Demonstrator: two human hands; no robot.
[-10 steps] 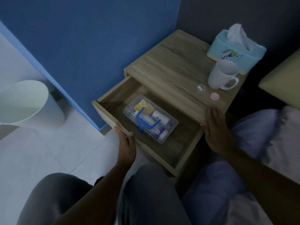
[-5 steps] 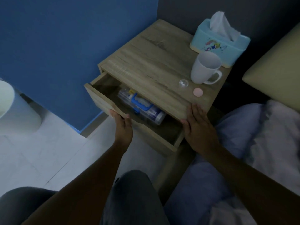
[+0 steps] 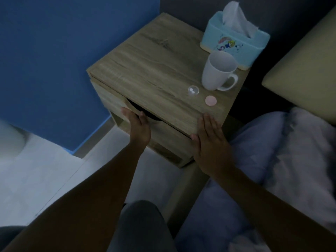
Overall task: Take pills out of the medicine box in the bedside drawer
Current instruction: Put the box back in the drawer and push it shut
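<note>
The wooden bedside cabinet [image 3: 145, 66] stands against the blue wall, and its drawer [image 3: 163, 135] is pushed in. The medicine box is hidden inside. My left hand [image 3: 139, 127] rests on the drawer front with its fingertips at the dark handle cut-out. My right hand [image 3: 211, 142] lies flat, fingers together, against the cabinet's front right corner. On the top sit a small clear cup holding white pills [image 3: 193, 90] and a pink round lid [image 3: 211, 100].
A white mug [image 3: 217, 70] and a light blue tissue box [image 3: 234, 40] stand at the back right of the cabinet top. A bed with a pale pillow [image 3: 301, 62] and blanket [image 3: 283, 151] lies to the right. My knee [image 3: 143, 226] is below.
The drawer went from wide open to pushed in under my left hand, hiding the medicine box. My right hand stayed at the cabinet's corner. The bin dropped out of view as my head turned.
</note>
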